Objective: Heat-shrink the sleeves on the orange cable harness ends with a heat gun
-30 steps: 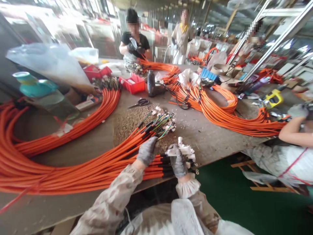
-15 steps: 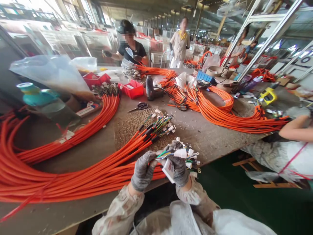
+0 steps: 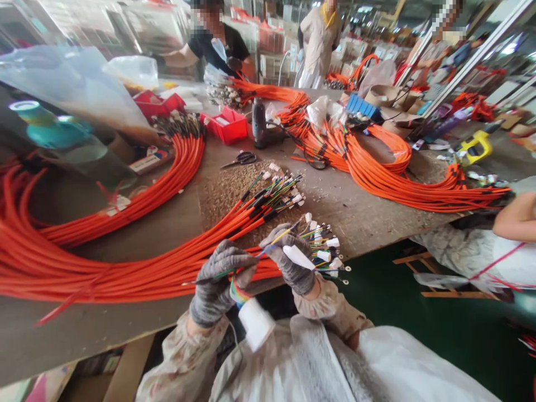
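Grey-gloved, my left hand (image 3: 220,279) pinches thin coloured wires (image 3: 268,247) that run across to my other hand. Below its fingers hangs a blurred white piece (image 3: 256,325) with a rainbow-coloured strip (image 3: 238,293) at its top. My right hand (image 3: 293,262), gloved too, has its fingers closed on the yellow and blue wires. A white flat piece (image 3: 298,257) lies against that hand's fingers. Behind and beneath both hands runs a thick bundle of orange cables (image 3: 159,279). Its ends carry white connectors (image 3: 324,255) and ring terminals beside my right hand.
Scissors (image 3: 240,159), a heat gun (image 3: 258,125) and a red bin (image 3: 228,125) stand beyond the cables. A teal-topped bottle (image 3: 67,139) is at left. More orange cables (image 3: 377,190) lie at right near a co-worker's arm (image 3: 517,218). The table edge (image 3: 364,251) runs close by.
My hands have moved apart, the left one leftward and down. The white piece with the rainbow strip now hangs below my left hand. The view has tilted downward.
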`<state>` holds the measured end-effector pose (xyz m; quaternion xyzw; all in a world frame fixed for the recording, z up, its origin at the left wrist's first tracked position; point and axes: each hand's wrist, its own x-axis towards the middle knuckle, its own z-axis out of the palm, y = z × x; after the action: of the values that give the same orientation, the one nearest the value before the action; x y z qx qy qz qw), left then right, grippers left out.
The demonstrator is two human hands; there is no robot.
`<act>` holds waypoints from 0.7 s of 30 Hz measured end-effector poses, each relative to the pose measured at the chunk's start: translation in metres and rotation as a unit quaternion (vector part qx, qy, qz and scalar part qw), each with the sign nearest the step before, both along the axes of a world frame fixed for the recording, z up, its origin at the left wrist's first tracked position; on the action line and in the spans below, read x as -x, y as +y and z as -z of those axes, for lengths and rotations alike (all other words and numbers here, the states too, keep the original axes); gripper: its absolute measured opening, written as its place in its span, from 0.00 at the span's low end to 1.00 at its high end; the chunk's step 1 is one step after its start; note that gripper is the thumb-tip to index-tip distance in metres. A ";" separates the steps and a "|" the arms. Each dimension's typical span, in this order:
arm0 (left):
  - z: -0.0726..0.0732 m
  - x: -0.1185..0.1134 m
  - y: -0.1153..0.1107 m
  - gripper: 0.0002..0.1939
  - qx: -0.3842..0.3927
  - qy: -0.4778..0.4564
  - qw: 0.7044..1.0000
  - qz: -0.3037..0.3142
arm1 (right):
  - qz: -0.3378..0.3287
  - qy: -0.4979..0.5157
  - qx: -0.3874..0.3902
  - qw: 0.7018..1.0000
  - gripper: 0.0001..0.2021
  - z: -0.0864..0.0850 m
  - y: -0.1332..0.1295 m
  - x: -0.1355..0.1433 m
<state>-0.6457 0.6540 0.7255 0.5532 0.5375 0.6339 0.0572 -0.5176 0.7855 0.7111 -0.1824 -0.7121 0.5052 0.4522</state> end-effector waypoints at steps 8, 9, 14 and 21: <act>-0.006 -0.001 -0.038 0.24 0.044 -0.086 0.991 -0.093 | -0.100 0.060 0.238 0.964 0.20 0.007 -0.028 0.001; -0.005 0.000 -0.039 0.30 0.031 -0.092 0.993 -0.072 | -0.104 0.061 0.262 0.958 0.18 0.008 -0.031 0.004; 0.001 0.001 -0.035 0.37 -0.007 -0.076 0.997 -0.021 | -0.098 0.064 0.228 0.967 0.16 0.007 -0.036 0.016; -0.011 0.006 -0.022 0.29 0.061 -0.120 0.987 -0.087 | -0.094 0.058 0.079 0.991 0.07 0.014 -0.032 0.013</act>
<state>-0.6522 0.6319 0.7366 0.4198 0.6107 0.6640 0.0993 -0.5303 0.7538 0.6974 -0.1204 -0.6565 0.6096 0.4276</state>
